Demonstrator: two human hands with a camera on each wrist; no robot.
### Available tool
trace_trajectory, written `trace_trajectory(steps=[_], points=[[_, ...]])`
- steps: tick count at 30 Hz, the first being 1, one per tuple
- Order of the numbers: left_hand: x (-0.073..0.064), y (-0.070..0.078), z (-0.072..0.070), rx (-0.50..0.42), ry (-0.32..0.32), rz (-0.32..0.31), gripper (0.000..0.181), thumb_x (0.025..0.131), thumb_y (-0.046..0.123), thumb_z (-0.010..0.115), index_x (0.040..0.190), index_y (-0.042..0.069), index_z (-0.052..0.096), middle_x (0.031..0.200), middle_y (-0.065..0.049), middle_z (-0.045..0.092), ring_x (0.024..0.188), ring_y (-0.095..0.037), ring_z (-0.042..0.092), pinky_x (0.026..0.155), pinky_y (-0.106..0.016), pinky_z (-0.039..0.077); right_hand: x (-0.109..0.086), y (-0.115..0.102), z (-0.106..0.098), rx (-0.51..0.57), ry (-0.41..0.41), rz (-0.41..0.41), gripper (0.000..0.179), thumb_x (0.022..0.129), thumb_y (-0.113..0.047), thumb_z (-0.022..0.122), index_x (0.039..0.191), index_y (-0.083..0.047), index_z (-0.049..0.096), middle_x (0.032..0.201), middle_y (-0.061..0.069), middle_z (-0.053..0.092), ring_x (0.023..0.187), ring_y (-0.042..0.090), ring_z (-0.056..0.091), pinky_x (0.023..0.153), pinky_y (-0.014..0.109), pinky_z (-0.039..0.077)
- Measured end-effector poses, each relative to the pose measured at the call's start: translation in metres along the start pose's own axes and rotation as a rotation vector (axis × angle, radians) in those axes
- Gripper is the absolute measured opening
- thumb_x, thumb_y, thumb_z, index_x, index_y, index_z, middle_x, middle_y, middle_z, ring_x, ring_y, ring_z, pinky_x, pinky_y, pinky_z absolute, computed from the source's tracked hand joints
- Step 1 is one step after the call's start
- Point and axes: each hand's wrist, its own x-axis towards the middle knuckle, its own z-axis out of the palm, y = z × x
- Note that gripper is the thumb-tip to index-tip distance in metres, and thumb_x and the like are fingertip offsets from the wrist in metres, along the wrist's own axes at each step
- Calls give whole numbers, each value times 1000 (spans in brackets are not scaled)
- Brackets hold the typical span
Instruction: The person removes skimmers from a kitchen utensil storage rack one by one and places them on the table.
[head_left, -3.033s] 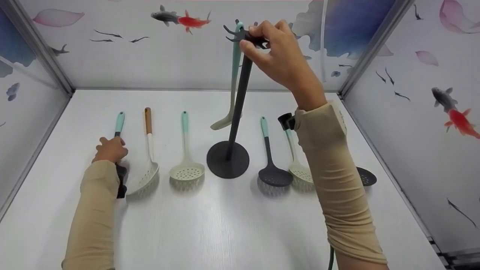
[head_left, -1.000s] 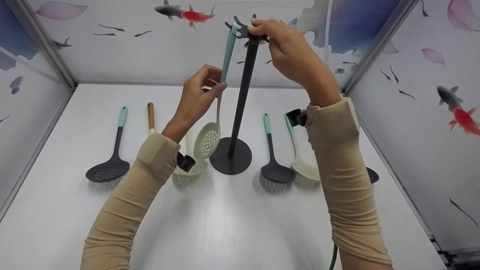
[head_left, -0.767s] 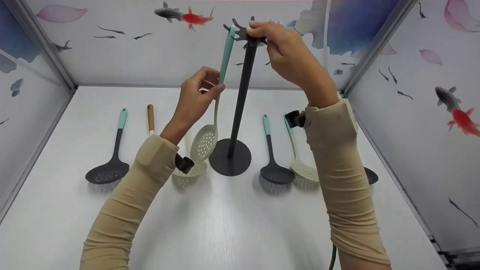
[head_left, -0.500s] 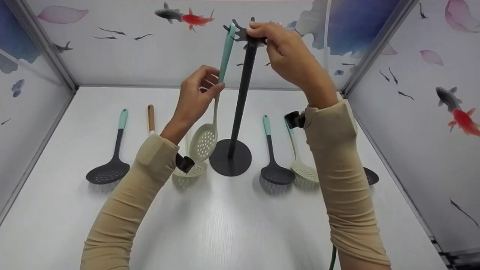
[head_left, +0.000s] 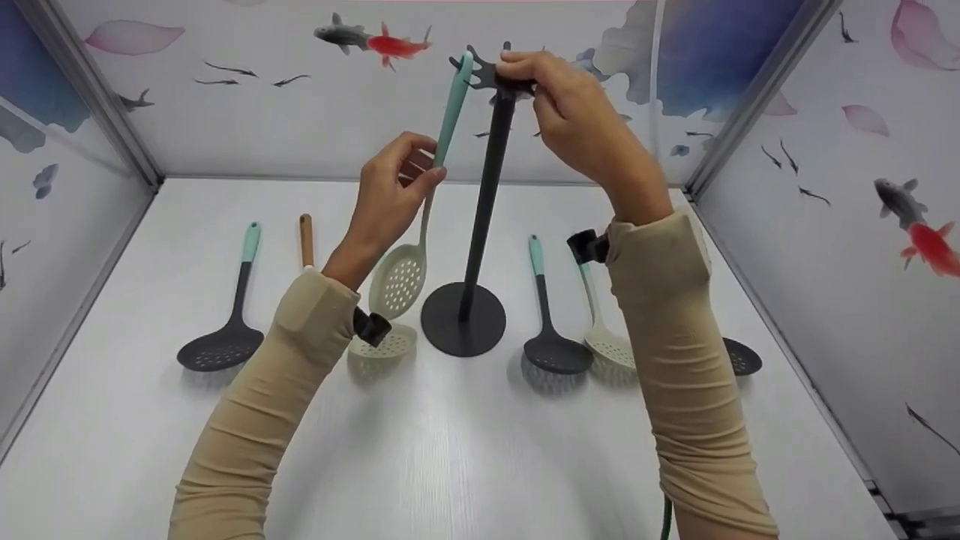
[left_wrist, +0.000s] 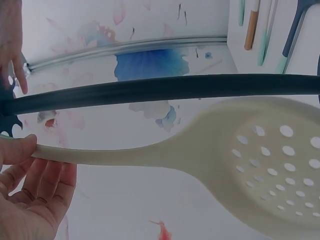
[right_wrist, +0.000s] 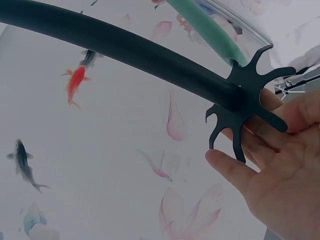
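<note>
In the head view my left hand (head_left: 390,196) pinches a cream skimmer (head_left: 397,281) at the lower end of its teal handle. The skimmer leans, its perforated bowl swung out left of the pole. Its handle tip meets a hook of the black utensil stand (head_left: 491,176); whether the hook passes through the hole cannot be told. My right hand (head_left: 581,124) grips the stand's hooked top. In the left wrist view, thumb and fingers hold the skimmer's neck (left_wrist: 100,156). The right wrist view has the fingers around the hook crown (right_wrist: 250,97), the teal handle (right_wrist: 215,35) at one prong.
Several utensils lie on the white table: a black skimmer (head_left: 221,349) and a brown-handled one (head_left: 307,240) at left, a cream skimmer (head_left: 386,343) below the held one. Right of the stand's round base (head_left: 463,337) lie black (head_left: 557,352) and cream (head_left: 609,347) skimmers, partly behind my right arm.
My left hand has left the black skimmer at far left and taken hold of the cream skimmer on the stand. Lately its bowl has swung slightly left; my right hand stays on the stand top.
</note>
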Motion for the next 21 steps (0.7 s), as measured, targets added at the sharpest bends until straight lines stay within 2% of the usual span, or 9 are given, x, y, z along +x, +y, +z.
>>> trace_trajectory(steps=[5,6,13,17,21], points=[[1,2,-4,31,5,-15,25,90,11,59,113,4,59,96,-12,62,83,-16,57,75,-25,46,0,-1,1,-2,-8,18,38,99,-3,28,131,-4,49,140,5,46,129,17,45,109,26,33],[3,-1,-5,32,8,-11,24,90,12,59,113,5,59,96,-11,62,82,-15,57,75,-26,46,0,-1,1,-2,-8,19,38,99,-3,28,131,-4,49,141,5,46,129,17,44,109,26,33],[4,1,-18,58,33,0,24,91,12,56,114,5,59,98,-10,63,84,-13,58,77,-26,47,0,-2,2,-7,-16,25,38,99,-4,27,132,-4,48,141,6,45,129,17,45,109,25,32],[2,0,-33,92,55,-6,25,91,13,56,115,6,59,99,-9,63,86,-12,57,78,-25,47,0,-1,2,1,-11,19,38,99,-4,28,131,-4,48,140,6,46,127,18,46,108,26,33],[-3,-5,-58,142,100,-45,24,91,15,56,114,8,59,99,-8,62,86,-11,56,78,-23,46,1,0,3,14,9,-5,38,98,-1,29,129,-2,51,139,8,48,126,19,46,108,27,34]])
